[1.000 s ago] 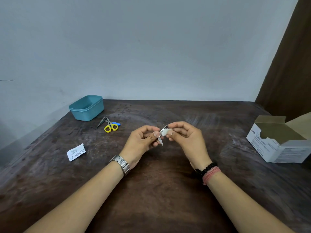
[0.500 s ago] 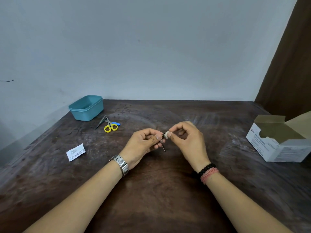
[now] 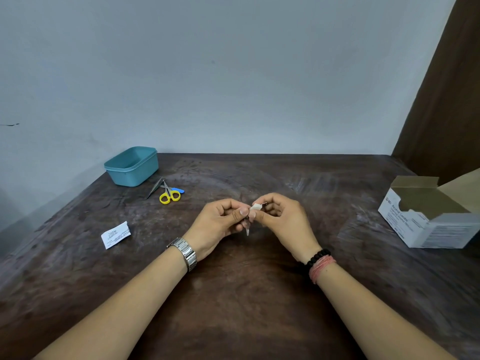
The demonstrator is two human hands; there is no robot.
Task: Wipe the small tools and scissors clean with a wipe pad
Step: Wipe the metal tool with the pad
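A: Your left hand [image 3: 220,220] pinches a small metal tool [image 3: 247,228], something like a folding nail file, with its thin textured blade hanging down below your thumb. Your right hand [image 3: 283,216] pinches the white wipe pad [image 3: 255,207], folded over the upper part of that tool. Both hands are raised a little above the middle of the desk [image 3: 246,307].

B: So how do you do this stroke well?

A: Keep your left grip firm near the pivot so the tool can't twist. Wrap the pad round both faces of the metal and draw it along the length, away from your left fingers, not back and forth. Turn the tool between strokes; I judge the rough file face will snag the pad, so press lightly there.

B: Anything to watch?

A: The tip is narrow and points down toward the desk. Keep your right fingertips behind the pad, never ahead of the point.

B: And the rest?

A: The yellow-handled scissors [image 3: 169,194] lie well off to your left, touching what look like tweezers [image 3: 154,187] and a small blue-tipped tool [image 3: 179,189], near the teal tub [image 3: 132,166]. The torn wrapper [image 3: 115,234] lies closer to you on the left. The open box of swabs [image 3: 426,216] sits at your far right.
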